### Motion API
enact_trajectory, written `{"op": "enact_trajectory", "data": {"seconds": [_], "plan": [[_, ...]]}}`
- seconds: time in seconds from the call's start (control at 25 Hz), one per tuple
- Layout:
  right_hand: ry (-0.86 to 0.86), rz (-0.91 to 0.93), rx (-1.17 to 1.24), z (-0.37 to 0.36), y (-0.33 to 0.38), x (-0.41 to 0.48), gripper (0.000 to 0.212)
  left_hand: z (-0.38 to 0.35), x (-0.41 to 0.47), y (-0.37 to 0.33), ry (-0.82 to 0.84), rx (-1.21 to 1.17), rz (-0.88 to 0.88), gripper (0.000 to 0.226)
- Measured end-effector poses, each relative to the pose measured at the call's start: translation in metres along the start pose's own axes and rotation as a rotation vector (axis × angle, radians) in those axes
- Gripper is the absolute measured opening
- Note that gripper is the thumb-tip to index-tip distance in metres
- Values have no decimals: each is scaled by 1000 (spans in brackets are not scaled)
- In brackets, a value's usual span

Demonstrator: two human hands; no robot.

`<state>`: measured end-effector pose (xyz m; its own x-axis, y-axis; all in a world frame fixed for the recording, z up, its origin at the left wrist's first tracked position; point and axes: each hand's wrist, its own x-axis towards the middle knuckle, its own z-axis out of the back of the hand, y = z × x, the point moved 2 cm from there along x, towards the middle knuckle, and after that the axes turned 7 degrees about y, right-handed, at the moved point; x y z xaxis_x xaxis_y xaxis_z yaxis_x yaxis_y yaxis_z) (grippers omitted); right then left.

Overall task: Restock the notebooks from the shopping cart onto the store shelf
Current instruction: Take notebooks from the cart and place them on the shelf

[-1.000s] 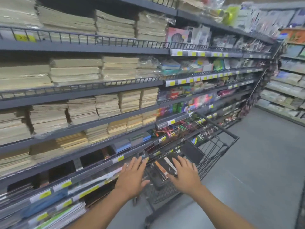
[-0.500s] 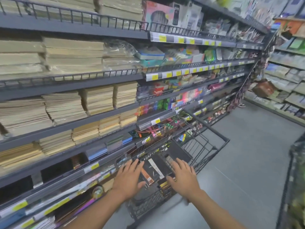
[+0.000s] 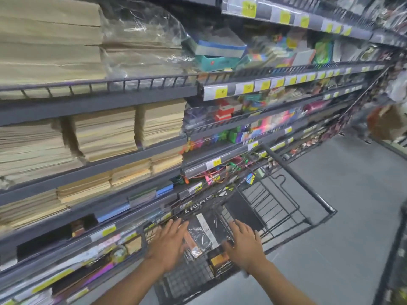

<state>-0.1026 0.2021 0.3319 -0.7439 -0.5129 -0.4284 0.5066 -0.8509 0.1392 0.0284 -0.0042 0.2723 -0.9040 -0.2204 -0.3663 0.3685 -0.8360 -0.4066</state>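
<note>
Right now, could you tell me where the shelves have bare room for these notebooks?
A dark gap opens on the low shelf left of the cart, under the blue notebooks. The tan paper stacks above fill their shelves. Both hands, left hand and right hand, are on the wrapped black notebooks.

Glossy black plastic-wrapped notebooks (image 3: 203, 233) lie flat in the black wire shopping cart (image 3: 286, 208), just beside the grey metal store shelf (image 3: 99, 104) stacked with tan notebooks.

Bright even light, motion blur, wide-angle warp at edges
</note>
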Motion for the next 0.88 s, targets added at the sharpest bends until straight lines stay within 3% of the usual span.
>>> {"op": "enact_trajectory", "data": {"seconds": [0.36,0.56,0.68,0.88], "plan": [[226,129,4,-18,-35,141,60,-26,69,1,12,-143,256,67],[447,217,13,-61,-49,213,63,-70,107,6,68,-311,417,70],[571,184,63,-103,-60,242,74,-103,126,10,95,-430,480,68],[665,44,78,-184,-71,294,62,-164,164,36,178,-656,561,62]]}}
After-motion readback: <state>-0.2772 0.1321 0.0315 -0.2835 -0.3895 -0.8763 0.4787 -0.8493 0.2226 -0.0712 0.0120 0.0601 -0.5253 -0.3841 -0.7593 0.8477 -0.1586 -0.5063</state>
